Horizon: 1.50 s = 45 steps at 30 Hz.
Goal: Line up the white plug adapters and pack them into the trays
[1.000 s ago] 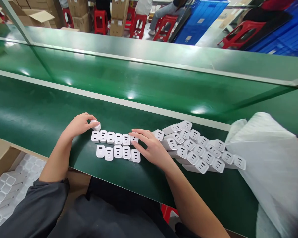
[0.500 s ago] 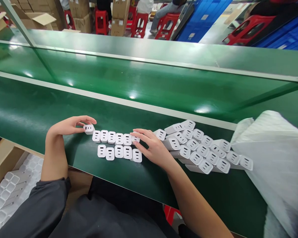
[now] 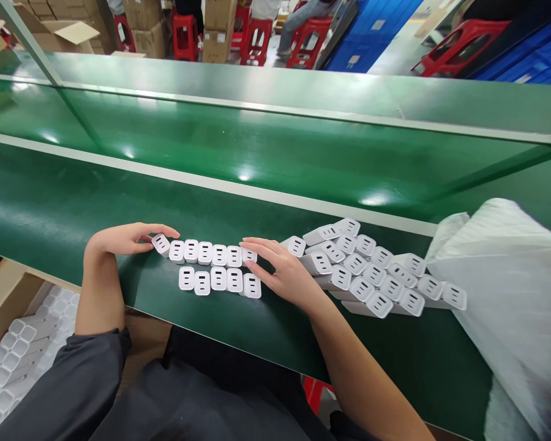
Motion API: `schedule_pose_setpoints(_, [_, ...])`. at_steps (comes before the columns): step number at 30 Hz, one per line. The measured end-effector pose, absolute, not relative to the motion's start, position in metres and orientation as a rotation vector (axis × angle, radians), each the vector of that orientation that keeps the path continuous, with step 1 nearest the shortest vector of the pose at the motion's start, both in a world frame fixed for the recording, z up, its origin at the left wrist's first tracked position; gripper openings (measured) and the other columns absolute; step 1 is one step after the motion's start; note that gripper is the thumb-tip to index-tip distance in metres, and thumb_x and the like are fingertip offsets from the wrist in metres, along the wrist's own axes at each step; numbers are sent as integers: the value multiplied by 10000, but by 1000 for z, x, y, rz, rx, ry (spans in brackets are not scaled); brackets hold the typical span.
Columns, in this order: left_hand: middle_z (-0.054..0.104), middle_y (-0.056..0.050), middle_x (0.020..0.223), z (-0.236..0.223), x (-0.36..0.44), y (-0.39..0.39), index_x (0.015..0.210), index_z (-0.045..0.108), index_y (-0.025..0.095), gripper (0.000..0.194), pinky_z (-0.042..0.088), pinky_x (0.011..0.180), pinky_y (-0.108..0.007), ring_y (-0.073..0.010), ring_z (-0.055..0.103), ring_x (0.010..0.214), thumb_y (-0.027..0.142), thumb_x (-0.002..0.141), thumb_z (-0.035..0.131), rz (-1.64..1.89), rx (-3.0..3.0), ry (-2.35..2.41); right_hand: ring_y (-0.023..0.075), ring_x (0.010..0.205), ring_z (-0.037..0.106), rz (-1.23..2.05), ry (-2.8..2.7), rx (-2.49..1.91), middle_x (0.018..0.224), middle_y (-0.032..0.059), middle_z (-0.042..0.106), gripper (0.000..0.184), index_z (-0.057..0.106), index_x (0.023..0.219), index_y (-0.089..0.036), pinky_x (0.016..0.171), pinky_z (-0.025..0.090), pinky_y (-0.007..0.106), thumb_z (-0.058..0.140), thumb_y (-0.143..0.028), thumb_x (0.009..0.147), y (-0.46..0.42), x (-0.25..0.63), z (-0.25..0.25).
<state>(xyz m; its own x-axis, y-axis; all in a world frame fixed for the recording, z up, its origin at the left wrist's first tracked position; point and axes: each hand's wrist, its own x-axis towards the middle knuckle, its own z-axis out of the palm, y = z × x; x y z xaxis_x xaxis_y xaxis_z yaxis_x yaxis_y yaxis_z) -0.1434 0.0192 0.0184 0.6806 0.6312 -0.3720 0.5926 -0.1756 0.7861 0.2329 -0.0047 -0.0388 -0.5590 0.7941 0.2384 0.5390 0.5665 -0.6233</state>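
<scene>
Five white USB charger blocks (image 3: 218, 278) stand in a front row on the green workbench (image 3: 220, 327), their port faces turned up. Behind them runs a back row (image 3: 205, 253) of six similar blocks, with a tilted charger block (image 3: 160, 245) at its left end. The left hand (image 3: 123, 239) has that tilted one between thumb and fingers—a light grasp, the fingers bent rather than clenched. The right hand (image 3: 280, 269) grasps the end charger block (image 3: 249, 255) of the back row between its thumb and extended fingers, partly covering it.

To the right lies a larger cluster of charger blocks (image 3: 376, 275), leaning in slanted lines, beside a translucent white plastic sheet (image 3: 509, 288). At the lower left, a cardboard box (image 3: 4, 301) holds white block-shaped pieces (image 3: 21, 348) packed close in rows. Across the bench, an open carton (image 3: 73, 44) has its flaps spread—its contents cannot be seen. Stacked cartons (image 3: 217, 37), red stools (image 3: 257, 44) and blue crates (image 3: 367, 37) stand farther off.
</scene>
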Motion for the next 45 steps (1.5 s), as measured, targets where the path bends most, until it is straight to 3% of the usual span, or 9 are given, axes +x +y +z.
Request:
schedule_pose_setpoints(4, [423, -85, 1548, 20, -139, 17, 1488, 390, 265, 501, 466, 1077, -298, -225, 446, 1396, 323, 995, 459, 62, 1840, 842, 248, 1198, 602, 716, -2304, -1062, 1318, 65, 643, 303, 606, 1275, -250, 1032, 515, 482, 523, -291, 986, -4, 234, -37])
schedule_pose_setpoints(8, [392, -101, 1568, 19, -133, 17, 1501, 368, 273, 507, 495, 1045, -308, -230, 515, 1337, 366, 1009, 448, 70, 1781, 841, 244, 1220, 591, 729, -2305, -1064, 1328, 61, 638, 315, 593, 1291, -255, 1052, 503, 476, 518, -294, 987, -4, 235, -38])
schedule_pose_setpoints(15, [487, -73, 1503, 16, -131, 20, 1440, 473, 280, 486, 483, 1028, -298, -224, 523, 1311, 416, 976, 523, 79, 1860, 952, 242, 1220, 591, 728, -2308, -1051, 1326, 63, 638, 322, 582, 1300, -256, 1051, 502, 467, 522, -308, 988, -3, 236, -40])
schedule_pose_setpoints(22, [585, -61, 1405, 16, -127, 22, 1390, 545, 292, 450, 502, 810, -229, -191, 623, 1095, 443, 967, 507, 14, 1885, 1049, 244, 1184, 614, 738, -2318, -1028, 1294, 66, 657, 322, 593, 1292, -262, 1024, 522, 463, 520, -312, 983, -3, 236, -35])
schedule_pose_setpoints(29, [607, -57, 1379, 12, -110, 20, 1374, 561, 284, 504, 531, 851, -259, -207, 623, 1113, 513, 925, 545, 71, 1928, 1143, 254, 1185, 613, 799, -2302, -1023, 1301, 63, 653, 328, 600, 1295, -278, 1010, 536, 476, 513, -329, 983, -1, 238, -32])
schedule_pose_setpoints(34, [618, -59, 1368, 3, -81, 17, 1337, 596, 272, 522, 541, 930, -328, -239, 603, 1176, 574, 915, 542, 271, 1938, 1205, 199, 954, 677, 900, -2219, -1118, 1262, 64, 666, 301, 636, 1245, -255, 800, 605, 358, 483, -296, 989, -1, 236, -34])
schedule_pose_setpoints(40, [680, -48, 1261, -5, -68, 15, 1243, 663, 252, 455, 562, 822, -262, -214, 644, 1097, 557, 932, 530, 288, 1961, 1213, 128, 711, 619, 947, -2164, -1114, 1200, 57, 677, 264, 655, 1193, -225, 724, 587, 313, 536, -283, 965, -1, 234, -39])
schedule_pose_setpoints(42, [693, -42, 1234, -7, -68, 17, 1207, 682, 250, 420, 558, 824, -253, -207, 647, 1089, 536, 943, 524, 292, 1975, 1209, 140, 743, 636, 960, -2155, -1111, 1202, 61, 677, 265, 656, 1192, -226, 745, 591, 327, 521, -289, 973, 0, 234, -40])
schedule_pose_setpoints(45, [709, -34, 1198, -8, -68, 18, 1172, 700, 253, 382, 545, 863, -259, -201, 652, 1072, 508, 954, 520, 300, 2013, 1190, 194, 966, 676, 972, -2129, -1102, 1200, 68, 684, 284, 663, 1185, -229, 883, 581, 375, 450, -275, 1003, 1, 234, -40])
